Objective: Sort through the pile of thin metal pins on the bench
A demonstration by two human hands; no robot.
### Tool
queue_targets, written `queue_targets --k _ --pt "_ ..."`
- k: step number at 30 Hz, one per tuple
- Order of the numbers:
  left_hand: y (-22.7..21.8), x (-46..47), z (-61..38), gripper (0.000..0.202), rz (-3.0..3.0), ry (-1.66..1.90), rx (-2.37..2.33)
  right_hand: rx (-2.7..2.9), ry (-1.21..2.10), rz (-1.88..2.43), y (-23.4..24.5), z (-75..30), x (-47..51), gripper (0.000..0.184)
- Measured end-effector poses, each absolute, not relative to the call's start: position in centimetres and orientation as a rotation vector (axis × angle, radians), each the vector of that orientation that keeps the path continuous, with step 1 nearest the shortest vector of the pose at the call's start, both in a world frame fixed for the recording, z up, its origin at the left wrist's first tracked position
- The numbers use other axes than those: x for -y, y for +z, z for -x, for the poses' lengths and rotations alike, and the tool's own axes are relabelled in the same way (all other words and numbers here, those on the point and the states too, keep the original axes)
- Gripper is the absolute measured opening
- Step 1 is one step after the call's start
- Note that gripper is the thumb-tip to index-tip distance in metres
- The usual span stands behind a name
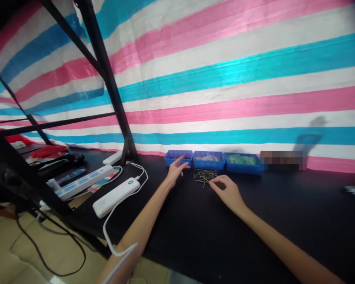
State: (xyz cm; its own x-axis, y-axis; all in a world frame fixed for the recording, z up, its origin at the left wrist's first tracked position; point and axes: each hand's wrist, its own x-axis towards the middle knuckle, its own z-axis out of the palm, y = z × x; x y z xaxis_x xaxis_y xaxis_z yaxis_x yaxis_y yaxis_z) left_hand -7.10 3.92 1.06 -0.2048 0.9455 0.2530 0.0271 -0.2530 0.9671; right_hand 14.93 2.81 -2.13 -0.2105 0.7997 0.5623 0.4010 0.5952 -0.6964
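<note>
A loose pile of thin metal pins (pixel 205 174), nails or screws by their look, lies on the black table. At the pile's right edge, the thumb and forefinger of my right hand (pixel 229 194) are pinched together; whatever is between the fingertips is too small to make out. My left hand (pixel 175 172) hovers with spread fingers at the front of the left blue bin (pixel 167 162), holding nothing visible. Beside that bin stand a middle blue bin (pixel 208 164) with pale contents and a right blue bin (pixel 244 169) holding green-and-white pieces.
A white power bank (pixel 115 198) with a white cable lies to the left, near a white power strip (pixel 85 182). The cable crosses my left forearm. A black metal frame (pixel 110 85) rises at the left. Behind the table hangs a striped sheet (pixel 239 102).
</note>
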Motion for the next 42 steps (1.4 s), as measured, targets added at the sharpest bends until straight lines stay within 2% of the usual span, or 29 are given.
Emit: queue_targets --k 3,8,11,17,26,35,42 --pt "0.6 -3.8 6.5 0.047 -1.547 1.492 -1.391 1.925 0.335 1.057 -2.1 -14.9 -2.6 0.018" --pt "-0.5 -2.8 4.2 0.030 -1.864 1.297 -1.494 2.042 0.129 1.253 -2.5 -14.9 -2.2 0.044" --pt "-0.7 -1.8 2.8 0.028 -2.117 1.072 -1.569 2.089 0.095 1.331 -2.7 -14.9 -2.1 0.051" --pt "-0.1 -0.9 1.9 0.017 -2.395 0.810 -1.576 2.216 0.051 1.341 -2.6 -14.9 -1.8 0.046" --pt "-0.4 -1.0 1.8 0.020 -2.340 0.860 -1.701 2.241 0.032 1.315 -2.7 -14.9 -1.9 0.044" --pt "-0.4 -1.3 2.2 0.012 -2.303 0.783 -1.817 2.192 0.164 1.231 -2.0 -14.9 -1.7 0.045" --pt "0.0 -0.8 2.0 0.011 -2.312 0.852 -1.771 2.104 0.196 1.032 -1.1 -15.0 -1.5 0.032"
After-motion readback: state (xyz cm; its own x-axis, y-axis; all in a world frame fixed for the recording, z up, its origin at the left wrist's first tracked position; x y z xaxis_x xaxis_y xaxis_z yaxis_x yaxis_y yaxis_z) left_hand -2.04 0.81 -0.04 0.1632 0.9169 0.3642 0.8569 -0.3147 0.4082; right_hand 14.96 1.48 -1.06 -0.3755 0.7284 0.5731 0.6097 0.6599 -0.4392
